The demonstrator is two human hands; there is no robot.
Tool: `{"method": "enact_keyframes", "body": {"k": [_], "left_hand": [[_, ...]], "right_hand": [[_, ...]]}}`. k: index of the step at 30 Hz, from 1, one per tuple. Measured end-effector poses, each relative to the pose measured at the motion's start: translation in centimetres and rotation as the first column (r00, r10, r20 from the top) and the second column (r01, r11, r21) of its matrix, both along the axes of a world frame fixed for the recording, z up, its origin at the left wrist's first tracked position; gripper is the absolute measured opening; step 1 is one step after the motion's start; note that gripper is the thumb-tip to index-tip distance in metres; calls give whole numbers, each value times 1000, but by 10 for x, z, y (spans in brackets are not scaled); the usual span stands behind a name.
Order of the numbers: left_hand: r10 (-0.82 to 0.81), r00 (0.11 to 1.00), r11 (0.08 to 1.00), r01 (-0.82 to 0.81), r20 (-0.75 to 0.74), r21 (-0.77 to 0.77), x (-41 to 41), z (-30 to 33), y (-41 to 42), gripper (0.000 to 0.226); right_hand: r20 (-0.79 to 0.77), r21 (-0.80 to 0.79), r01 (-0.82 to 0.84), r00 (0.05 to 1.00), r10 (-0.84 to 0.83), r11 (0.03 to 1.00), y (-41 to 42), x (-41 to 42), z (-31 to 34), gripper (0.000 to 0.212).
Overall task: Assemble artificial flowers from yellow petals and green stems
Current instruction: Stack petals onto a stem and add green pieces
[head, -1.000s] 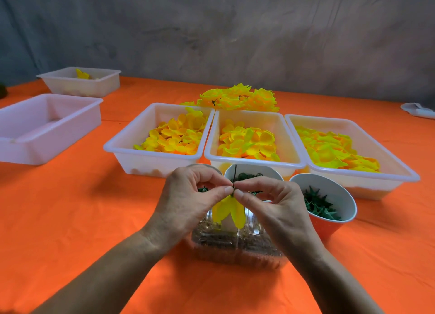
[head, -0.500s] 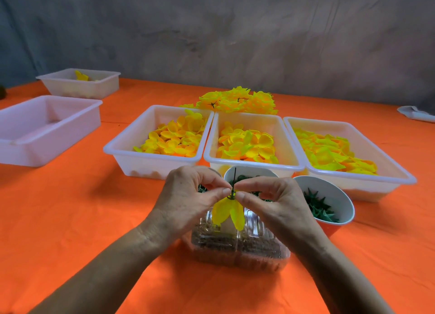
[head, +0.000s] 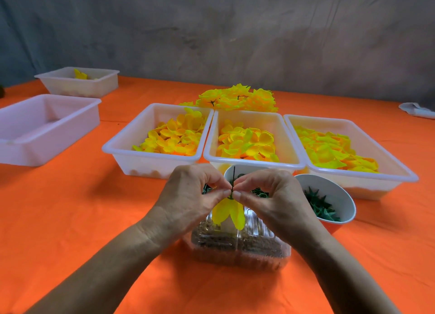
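Both hands meet just above a clear plastic clamshell box point(head: 237, 247) at the near edge of the orange tabletop point(head: 70, 219). The left hand point(head: 188, 200) and the right hand point(head: 273, 203) each pinch thumb against forefinger on a thin dark green stem point(head: 233, 176), which stands upright between the fingertips and pokes above them. Below the pinch a yellow petal piece point(head: 228, 213) hangs downward, its lobes dangling in front of the box.

Just behind the hands sits a white cup point(head: 244, 169) holding green parts, and to its right a white-lined bowl point(head: 339, 191) with dark green star-shaped pieces. Beyond these, three white trays stand side by side, touching: the left tray point(head: 124, 146), the middle tray point(head: 254, 117) and the right tray point(head: 400, 174), each filled with loose yellow petals. A pile of finished yellow flowers point(head: 237, 98) lies behind the middle tray. Off to the left are a large pale tray point(head: 47, 116) and, farther back, a smaller tray point(head: 94, 83) containing a few yellow pieces.
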State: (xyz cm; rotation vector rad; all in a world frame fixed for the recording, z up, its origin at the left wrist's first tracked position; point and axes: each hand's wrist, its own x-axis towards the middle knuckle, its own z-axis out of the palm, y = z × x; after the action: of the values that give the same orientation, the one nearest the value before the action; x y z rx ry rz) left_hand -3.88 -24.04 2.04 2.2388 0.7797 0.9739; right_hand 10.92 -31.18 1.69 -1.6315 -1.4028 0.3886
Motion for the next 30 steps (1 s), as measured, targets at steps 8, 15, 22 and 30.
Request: {"method": "enact_keyframes", "body": {"k": [8, 15, 22, 30], "left_hand": [[-24, 1000, 999, 24, 9, 25, 0, -8, 1, 4], [-21, 995, 991, 34, 102, -127, 0, -10, 5, 5], [-74, 992, 993, 83, 99, -82, 1, -12, 6, 29], [-100, 995, 994, 100, -4, -38, 2, -8, 8, 12]], "right_hand": [[17, 11, 6, 1000, -6, 1000, -1, 2, -7, 12], [-167, -3, -67, 984, 66, 998, -3, 4, -5, 5], [-254, -51, -98, 964, 81, 994, 1, 9, -10, 4], [-275, -151, -224, 945, 177, 963, 12, 24, -1, 5]]}}
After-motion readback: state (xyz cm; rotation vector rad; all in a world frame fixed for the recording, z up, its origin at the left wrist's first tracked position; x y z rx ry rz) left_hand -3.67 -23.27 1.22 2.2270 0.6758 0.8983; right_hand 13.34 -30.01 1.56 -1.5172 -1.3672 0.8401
